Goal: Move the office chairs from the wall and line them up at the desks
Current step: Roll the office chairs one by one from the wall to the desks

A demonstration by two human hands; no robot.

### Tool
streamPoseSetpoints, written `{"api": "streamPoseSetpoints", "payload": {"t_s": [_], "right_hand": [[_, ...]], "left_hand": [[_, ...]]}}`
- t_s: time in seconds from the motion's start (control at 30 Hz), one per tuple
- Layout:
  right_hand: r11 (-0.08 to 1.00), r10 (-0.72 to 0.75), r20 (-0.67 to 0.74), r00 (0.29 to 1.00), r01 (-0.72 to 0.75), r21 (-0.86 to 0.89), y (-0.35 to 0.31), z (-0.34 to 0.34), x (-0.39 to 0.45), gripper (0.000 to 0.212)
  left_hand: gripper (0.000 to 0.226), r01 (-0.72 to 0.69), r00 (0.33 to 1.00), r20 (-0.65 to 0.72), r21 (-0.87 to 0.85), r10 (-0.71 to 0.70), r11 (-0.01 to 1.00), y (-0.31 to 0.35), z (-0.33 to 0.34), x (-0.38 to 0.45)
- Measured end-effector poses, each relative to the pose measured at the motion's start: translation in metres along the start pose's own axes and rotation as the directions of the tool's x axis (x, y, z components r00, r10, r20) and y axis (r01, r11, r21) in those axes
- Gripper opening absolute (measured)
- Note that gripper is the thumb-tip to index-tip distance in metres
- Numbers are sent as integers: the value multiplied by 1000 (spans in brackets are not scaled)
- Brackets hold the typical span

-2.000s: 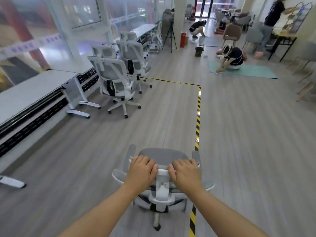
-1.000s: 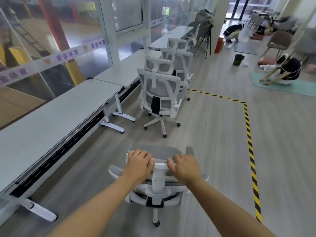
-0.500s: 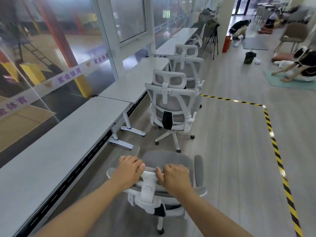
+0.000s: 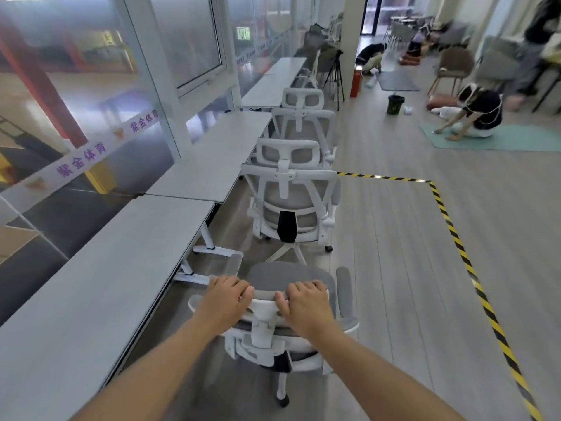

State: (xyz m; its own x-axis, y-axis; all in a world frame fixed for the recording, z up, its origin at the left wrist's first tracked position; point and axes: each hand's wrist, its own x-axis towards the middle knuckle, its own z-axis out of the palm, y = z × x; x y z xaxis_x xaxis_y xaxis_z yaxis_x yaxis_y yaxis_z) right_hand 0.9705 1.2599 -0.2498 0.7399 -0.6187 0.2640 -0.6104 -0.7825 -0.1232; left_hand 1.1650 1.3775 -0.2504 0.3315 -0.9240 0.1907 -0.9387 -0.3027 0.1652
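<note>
Both hands, left hand [image 4: 227, 302] and right hand [image 4: 306, 308], curl their grip over the top rail of a white office chair [image 4: 274, 332], which stands beside the nearest desk [image 4: 100, 281], behind a second chair [image 4: 290, 202].

held chair [image 4: 282, 302] pushed closer to desks [image 4: 121, 253], nearer parked chair [image 4: 291, 202]
</note>
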Motion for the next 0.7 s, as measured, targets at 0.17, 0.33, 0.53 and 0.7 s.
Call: {"api": "streamPoseSetpoints", "payload": {"t_s": [0.17,0.33,0.53,0.7], "right_hand": [[997,76,55,996,-78,28,-25,2,8,58],[991,130,-31,991,-129,19,-40,13,-1,47],[991,136,8,991,-136,14,-50,10,-6,49],[991,135,55,989,-135,9,-58,11,-6,51]], "left_hand": [[46,-55,998,-14,22,55,998,-26,-1,2],[42,-104,993,-42,47,106,993,-37,-4,-4],[40,-112,991,-62,108,119,988,-41,-4,-12],[41,-84,991,-96,113,95,990,-50,-3,-18]]}}
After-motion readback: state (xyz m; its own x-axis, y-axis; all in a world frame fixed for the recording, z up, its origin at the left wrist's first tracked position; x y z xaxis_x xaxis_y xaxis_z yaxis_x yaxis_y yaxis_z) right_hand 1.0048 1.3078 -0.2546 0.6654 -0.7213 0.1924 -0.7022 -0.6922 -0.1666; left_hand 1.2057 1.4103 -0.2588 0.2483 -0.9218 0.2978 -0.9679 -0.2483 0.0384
